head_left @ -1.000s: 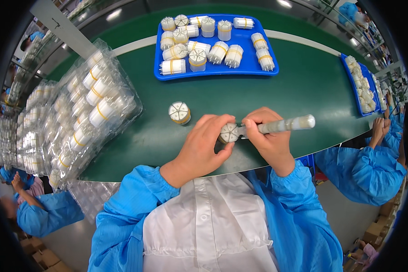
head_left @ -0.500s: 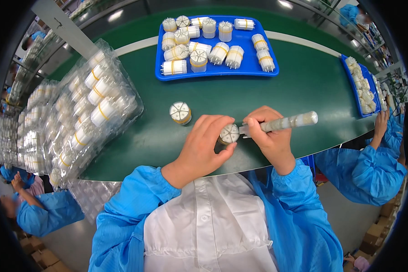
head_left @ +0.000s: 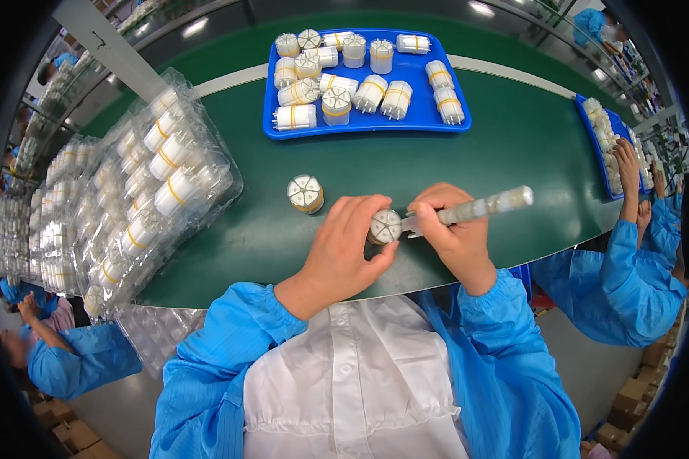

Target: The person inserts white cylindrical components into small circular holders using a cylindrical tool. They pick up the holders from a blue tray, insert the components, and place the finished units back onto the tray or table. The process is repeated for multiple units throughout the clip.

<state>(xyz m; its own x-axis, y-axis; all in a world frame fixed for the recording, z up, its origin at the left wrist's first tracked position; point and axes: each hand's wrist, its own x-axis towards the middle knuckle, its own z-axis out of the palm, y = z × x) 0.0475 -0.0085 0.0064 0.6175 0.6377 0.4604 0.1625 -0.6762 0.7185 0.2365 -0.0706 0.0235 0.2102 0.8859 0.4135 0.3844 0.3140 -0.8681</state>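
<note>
Over the green table, my left hand (head_left: 343, 249) has its thumb and fingers closed around a short white cylinder (head_left: 385, 227). Its round top is divided into wedge-shaped segments. My right hand (head_left: 458, 241) grips a hand tool (head_left: 488, 206) by a thick, tape-wrapped handle that slants up to the right. A flat, pale tip of the tool reaches the right side of the cylinder; whether it touches is hard to see. Another such cylinder (head_left: 305, 193), banded in yellow, stands upright beyond my left hand.
A blue tray (head_left: 375, 131) at the far side holds several yellow-banded cylinders, upright and lying. Clear plastic packs (head_left: 142, 199) of similar cylinders are stacked on the left. At right, a co-worker's hand (head_left: 628, 164) is over another blue tray (head_left: 595, 138). A curved table edge runs before me.
My hands and the tool have shifted very slightly left, still at the same cylinder. The co-worker on the right has raised a hand over the right tray.
</note>
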